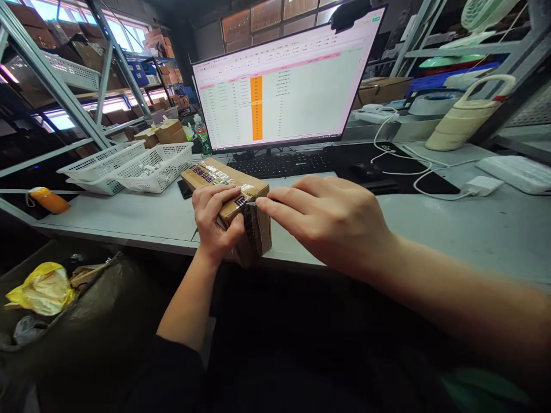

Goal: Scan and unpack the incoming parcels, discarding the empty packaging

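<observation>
A taped cardboard box [255, 184] with dark printing lies near the front edge of the desk, its narrow end turned toward me. My left hand [212, 222] grips its near left corner, fingers over the top and thumb at the end face. At the box's upper edge, my right hand [338, 215] is closed in a pinch. A small pale, shiny tip shows by its fingertips, against the dark, wrinkled tape [253, 226] on the end face. Whether that tip is a blade or a piece of tape I cannot tell.
Behind the box stand a keyboard [284, 165] and a monitor [275, 86]. White plastic baskets [152, 166] and a bottle [201, 137] are at the left. A mouse [365, 171] and white cables lie rightward. Below left, a large bag [99, 298] holds wrappers.
</observation>
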### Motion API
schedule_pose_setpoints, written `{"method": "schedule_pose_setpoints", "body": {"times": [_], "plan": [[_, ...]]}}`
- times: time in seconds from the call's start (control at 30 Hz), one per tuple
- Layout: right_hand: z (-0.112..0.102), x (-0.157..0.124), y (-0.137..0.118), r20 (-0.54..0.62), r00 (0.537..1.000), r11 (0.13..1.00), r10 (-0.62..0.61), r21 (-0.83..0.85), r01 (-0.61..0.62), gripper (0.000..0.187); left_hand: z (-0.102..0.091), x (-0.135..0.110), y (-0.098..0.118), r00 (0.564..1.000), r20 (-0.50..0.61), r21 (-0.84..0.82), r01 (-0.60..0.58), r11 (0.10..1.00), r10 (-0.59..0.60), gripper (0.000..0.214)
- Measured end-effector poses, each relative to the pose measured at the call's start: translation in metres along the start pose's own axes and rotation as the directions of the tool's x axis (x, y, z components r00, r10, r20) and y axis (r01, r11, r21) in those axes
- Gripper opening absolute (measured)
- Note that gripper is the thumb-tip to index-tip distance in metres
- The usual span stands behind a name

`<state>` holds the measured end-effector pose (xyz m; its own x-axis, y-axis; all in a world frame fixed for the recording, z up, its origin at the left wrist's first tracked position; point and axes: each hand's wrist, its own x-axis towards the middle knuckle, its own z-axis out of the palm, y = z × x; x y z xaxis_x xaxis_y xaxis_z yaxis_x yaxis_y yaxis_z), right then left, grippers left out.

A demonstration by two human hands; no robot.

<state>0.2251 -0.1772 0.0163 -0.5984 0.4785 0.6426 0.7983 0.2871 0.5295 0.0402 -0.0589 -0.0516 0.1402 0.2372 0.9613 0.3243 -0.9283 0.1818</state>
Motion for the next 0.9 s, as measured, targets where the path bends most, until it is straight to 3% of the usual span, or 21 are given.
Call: {"method": "schedule_pose_setpoints", "body": {"times": [0.2,0.5,0.57,0.63,0.67,0.7,0.77,0.83,0.87,0.9], "plan": [[0.000,0.001,0.010,0.074,0.997,0.999,-0.007,0.043,0.003,0.032,0.002,-0.001,-0.002,1.000,-0.025,-0.057,-0.020,0.998,0.018,0.030],[0.015,-0.010,0.033,0.066,0.990,0.987,0.126,0.096,-0.132,0.034,0.007,-0.001,0.000,0.997,-0.071,-0.098,-0.023,0.995,0.016,0.029],[0.016,-0.018,0.036,0.045,0.979,0.966,0.201,0.155,-0.206,0.031,0.005,-0.002,0.001,0.998,-0.061,-0.092,-0.039,0.995,0.033,0.028],[0.019,-0.031,0.035,0.023,0.925,0.884,0.380,0.285,-0.371,0.028,0.002,-0.003,-0.002,0.997,-0.056,-0.096,-0.063,0.993,0.058,0.030],[0.022,-0.039,0.032,0.045,0.871,0.791,0.489,0.400,-0.464,0.026,-0.001,-0.003,-0.007,0.996,-0.065,-0.101,-0.072,0.992,0.066,0.036],[0.025,-0.047,0.027,0.114,0.802,0.642,0.586,0.539,-0.546,0.026,-0.003,-0.002,-0.014,0.994,-0.090,-0.104,-0.068,0.992,0.059,0.044],[0.033,-0.061,0.009,0.382,0.656,0.172,0.651,0.767,-0.618,0.028,-0.007,0.000,-0.036,0.983,-0.185,-0.093,-0.002,0.996,-0.015,0.058],[0.038,-0.067,-0.019,0.640,0.559,-0.351,0.527,0.763,-0.543,0.031,-0.009,0.003,-0.067,0.946,-0.269,-0.081,0.168,0.982,-0.184,0.069],[0.038,-0.068,-0.036,0.709,0.538,-0.541,0.457,0.701,-0.464,0.031,-0.008,0.004,-0.083,0.911,-0.274,-0.116,0.288,0.951,-0.309,0.074],[0.038,-0.066,-0.052,0.751,0.536,-0.678,0.387,0.625,-0.386,0.030,-0.007,0.004,-0.098,0.861,-0.228,-0.187,0.419,0.888,-0.454,0.078]]}}
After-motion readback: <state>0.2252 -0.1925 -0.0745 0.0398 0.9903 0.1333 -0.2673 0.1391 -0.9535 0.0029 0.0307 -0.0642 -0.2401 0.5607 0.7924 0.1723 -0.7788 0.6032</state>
